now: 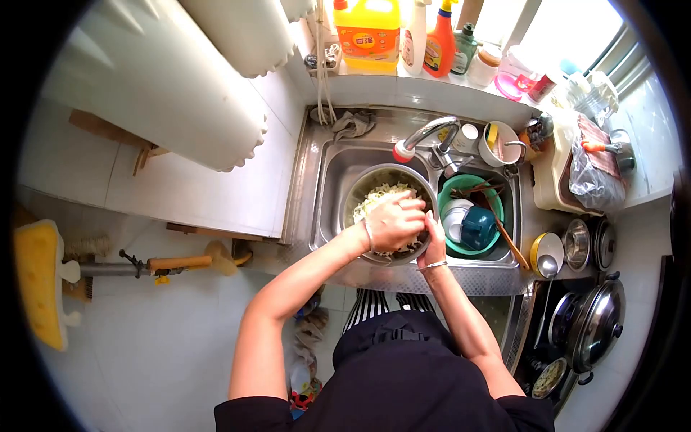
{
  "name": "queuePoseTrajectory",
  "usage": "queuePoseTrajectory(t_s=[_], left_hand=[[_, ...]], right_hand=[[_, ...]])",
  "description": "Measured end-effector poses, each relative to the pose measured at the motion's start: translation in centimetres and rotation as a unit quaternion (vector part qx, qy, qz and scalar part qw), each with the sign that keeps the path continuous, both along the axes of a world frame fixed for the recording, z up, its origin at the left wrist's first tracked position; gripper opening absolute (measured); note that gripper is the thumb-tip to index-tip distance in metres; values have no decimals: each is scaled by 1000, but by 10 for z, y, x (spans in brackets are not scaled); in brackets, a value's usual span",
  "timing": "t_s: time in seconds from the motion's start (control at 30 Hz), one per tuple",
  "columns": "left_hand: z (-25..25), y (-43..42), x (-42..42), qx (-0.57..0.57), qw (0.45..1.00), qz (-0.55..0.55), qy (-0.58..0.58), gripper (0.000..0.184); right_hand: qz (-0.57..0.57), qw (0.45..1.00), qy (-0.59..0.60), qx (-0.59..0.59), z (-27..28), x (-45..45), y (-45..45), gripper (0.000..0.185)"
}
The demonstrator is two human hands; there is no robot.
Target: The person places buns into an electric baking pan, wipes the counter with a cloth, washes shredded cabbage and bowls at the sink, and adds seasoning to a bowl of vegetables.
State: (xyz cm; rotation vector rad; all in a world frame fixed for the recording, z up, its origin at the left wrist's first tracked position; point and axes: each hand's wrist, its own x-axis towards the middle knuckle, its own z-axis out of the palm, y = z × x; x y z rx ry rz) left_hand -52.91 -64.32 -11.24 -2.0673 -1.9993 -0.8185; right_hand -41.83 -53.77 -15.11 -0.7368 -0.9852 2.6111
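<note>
A round metal bowl (354, 189) rests over the left basin of the steel sink, with pale shredded food (376, 198) inside. My left hand (394, 222) reaches over the bowl, its fingers curled together above the food near the right side; what they hold, if anything, is hidden. On the bowl's right rim lies my right hand (434, 241), with the thumb up along the edge and the other fingers partly hidden. The faucet (432, 129) with a red-ringed spout hangs just behind the bowl.
A green basin (502, 209) with dishes and wooden utensils fills the right sink. Bottles, including a yellow jug (367, 36), line the sill behind. A ladle (547, 266), bowls and a lidded pot (601, 324) stand at right. White ridged objects (165, 79) hang upper left.
</note>
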Motion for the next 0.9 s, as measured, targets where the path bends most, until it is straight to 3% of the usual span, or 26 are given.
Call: queuePoseTrajectory(t_s=[0.1,0.13,0.23,0.3,0.4,0.43,0.5,0.57,0.63,0.67,0.7,0.8,0.83,0.9], left_hand=[[-6,-2,-14,26,988,133,-68,21],[-16,0,-12,0,973,190,-131,23],[-27,2,-9,-150,965,146,-156,27],[-21,1,-4,-165,970,135,-117,27],[-5,-13,16,-21,975,200,-95,34],[-6,-19,25,25,956,251,-150,36],[-32,-28,46,154,867,350,-320,39],[-50,-28,61,177,783,432,-412,48],[-59,-14,63,260,680,441,-525,56],[-59,-8,60,263,676,458,-515,63],[-43,-2,60,297,638,444,-555,71],[-49,7,48,251,633,510,-526,88],[-54,10,49,188,673,560,-445,88],[-49,15,46,169,673,578,-429,90]], right_hand=[[4,1000,11,-20,2,3,-1,38],[-1,999,36,34,0,2,-2,38],[-12,1000,5,-26,-20,6,-5,37],[-14,1000,21,-5,-24,9,-6,38],[-37,999,27,24,-25,9,-7,39],[-46,998,38,33,-18,5,-7,39],[-76,992,49,90,6,0,-11,41],[-74,979,46,183,12,0,-10,59],[-84,950,64,295,35,0,-17,64],[-98,949,68,290,32,2,-22,67],[-90,950,69,290,27,2,-24,67],[-95,940,88,315,20,-2,-28,67],[-96,949,79,288,16,-3,-27,68],[-87,944,75,309,18,-5,-28,68]])
